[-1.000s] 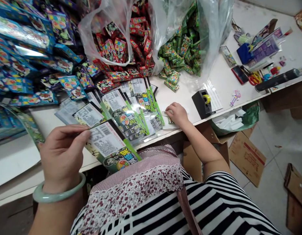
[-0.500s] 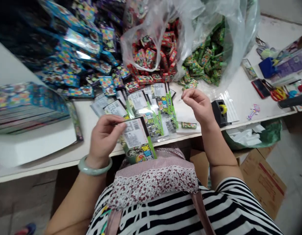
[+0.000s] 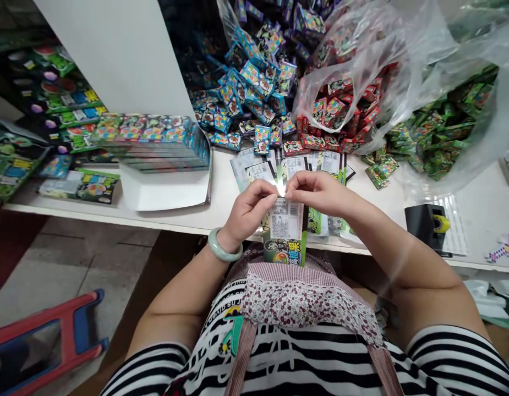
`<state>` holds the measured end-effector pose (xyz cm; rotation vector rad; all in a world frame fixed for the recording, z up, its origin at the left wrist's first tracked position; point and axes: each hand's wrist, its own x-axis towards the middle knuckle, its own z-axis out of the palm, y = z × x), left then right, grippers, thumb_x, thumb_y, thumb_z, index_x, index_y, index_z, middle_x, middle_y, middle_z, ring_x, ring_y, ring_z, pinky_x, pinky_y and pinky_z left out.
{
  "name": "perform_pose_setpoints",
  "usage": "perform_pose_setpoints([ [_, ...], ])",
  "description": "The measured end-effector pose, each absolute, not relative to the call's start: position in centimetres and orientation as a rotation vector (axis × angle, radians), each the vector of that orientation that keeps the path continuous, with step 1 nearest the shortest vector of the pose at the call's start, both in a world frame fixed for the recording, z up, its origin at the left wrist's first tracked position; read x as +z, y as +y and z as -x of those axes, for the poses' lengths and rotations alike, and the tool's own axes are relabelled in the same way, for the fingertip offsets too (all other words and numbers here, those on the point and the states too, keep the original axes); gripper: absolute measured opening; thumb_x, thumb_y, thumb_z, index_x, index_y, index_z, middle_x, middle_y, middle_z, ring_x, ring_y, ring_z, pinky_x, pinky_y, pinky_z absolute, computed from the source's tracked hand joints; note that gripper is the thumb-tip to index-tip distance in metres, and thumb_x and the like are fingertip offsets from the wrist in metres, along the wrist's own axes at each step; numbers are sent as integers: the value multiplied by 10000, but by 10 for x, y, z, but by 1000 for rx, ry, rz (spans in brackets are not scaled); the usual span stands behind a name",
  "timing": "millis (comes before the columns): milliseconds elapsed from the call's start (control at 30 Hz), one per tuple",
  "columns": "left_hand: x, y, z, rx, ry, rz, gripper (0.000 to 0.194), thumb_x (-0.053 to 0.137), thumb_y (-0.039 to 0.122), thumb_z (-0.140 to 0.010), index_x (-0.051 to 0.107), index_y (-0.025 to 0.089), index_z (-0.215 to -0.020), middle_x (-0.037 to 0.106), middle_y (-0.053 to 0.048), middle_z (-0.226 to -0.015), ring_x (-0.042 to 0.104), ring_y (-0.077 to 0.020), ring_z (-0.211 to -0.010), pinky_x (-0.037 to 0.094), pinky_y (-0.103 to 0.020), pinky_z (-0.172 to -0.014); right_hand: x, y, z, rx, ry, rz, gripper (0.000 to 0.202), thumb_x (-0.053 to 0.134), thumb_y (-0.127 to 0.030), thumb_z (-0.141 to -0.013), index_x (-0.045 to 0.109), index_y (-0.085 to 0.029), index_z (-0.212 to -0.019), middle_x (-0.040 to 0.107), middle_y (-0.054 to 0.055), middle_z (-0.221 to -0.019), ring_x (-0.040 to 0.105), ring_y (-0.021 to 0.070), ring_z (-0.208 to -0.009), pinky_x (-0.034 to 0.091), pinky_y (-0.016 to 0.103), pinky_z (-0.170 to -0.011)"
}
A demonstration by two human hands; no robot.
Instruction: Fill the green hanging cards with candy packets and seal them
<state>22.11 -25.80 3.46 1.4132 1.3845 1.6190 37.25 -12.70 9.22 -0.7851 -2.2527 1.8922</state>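
A printed packet [image 3: 285,231], with a white barcode label and a green side strip, hangs at the table's front edge. My left hand [image 3: 254,208], with a pale bangle at its wrist, pinches the packet's top edge. Beside it my right hand [image 3: 314,191] is closed at the same top edge, fingertips nearly meeting the left ones. More labelled packets [image 3: 330,160] lie overlapping behind my hands. Beyond them are heaps of small blue packs [image 3: 260,82], red packs [image 3: 334,110] in a clear bag, and green packs [image 3: 448,132].
An open white carton [image 3: 167,192] with a row of upright blue packs [image 3: 155,137] stands to the left. A black tape dispenser [image 3: 427,228] sits at the right near the table's front edge [image 3: 188,232]. A red and blue stool [image 3: 64,335] is on the floor.
The view has swung left. My right hand has come over to my left hand and closed at the top of the packet, which now hangs straighter.
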Motion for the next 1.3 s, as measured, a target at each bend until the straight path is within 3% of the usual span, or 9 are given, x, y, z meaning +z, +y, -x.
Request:
perform_pose_setpoints([
  [400,30,-254,-224,1686,1452,-1436,200,737,307,-847,567,206,-879,604,2,-834,602,-124,-782,524,-279,-736,100,-121,-360,1876,-2308,993,119,676,-222,-767,611,-196,-671,549,-25,-645,449,107,-611,353,258,-602],
  [667,37,-255,-212,1421,1388,-1651,228,717,290,-843,657,221,-1053,702,-27,-982,671,-151,-895,562,-285,-812,79,-118,-353,2508,-1890,1063,109,568,-107,-751,530,-189,-690,529,-38,-609,503,100,-560,424,231,-570],
  [767,34,-251,-198,1494,1616,-1412,183,738,290,-796,711,209,-958,728,-20,-933,667,-153,-846,555,-286,-780,72,-92,-394,2083,-2059,952,24,574,-184,-831,588,-195,-848,667,-1,-776,614,133,-709,515,283,-728],
  [867,18,-242,-180,1898,1717,-922,277,750,280,-691,689,197,-948,738,-7,-996,670,-152,-897,552,-320,-821,66,-64,-473,1199,-2311,1127,193,605,-258,-880,634,-193,-1059,721,66,-1085,654,207,-1027,490,383,-965],
  [933,4,-237,-172,1924,1656,-715,328,763,294,-650,643,220,-947,738,28,-1021,680,-171,-969,553,-338,-800,57,-57,-528,829,-2501,1399,317,661,-259,-859,648,-169,-1163,702,124,-1212,626,279,-1156,447,449,-1042],
  [1067,-21,-241,-164,1616,1725,-543,488,876,320,-534,575,234,-908,669,100,-772,666,-160,-828,564,-300,-701,21,-65,-596,797,-2706,1740,542,763,-155,-752,635,-135,-1278,646,189,-1346,574,346,-1271,411,448,-1100],
  [1200,-29,-251,-157,1319,1972,-727,603,904,375,-419,580,219,-903,629,57,-779,588,-135,-714,498,-223,-572,-3,-75,-613,850,-2440,1775,377,598,-173,-871,634,-178,-1246,688,127,-1273,632,261,-1169,453,368,-1022],
  [1300,-23,-256,-150,991,2186,-956,661,901,432,-402,578,237,-945,607,41,-829,581,-165,-723,454,-223,-522,8,-81,-619,831,-2230,1776,397,613,-252,-869,602,-194,-1261,710,103,-1162,650,248,-1089,468,353,-960],
])
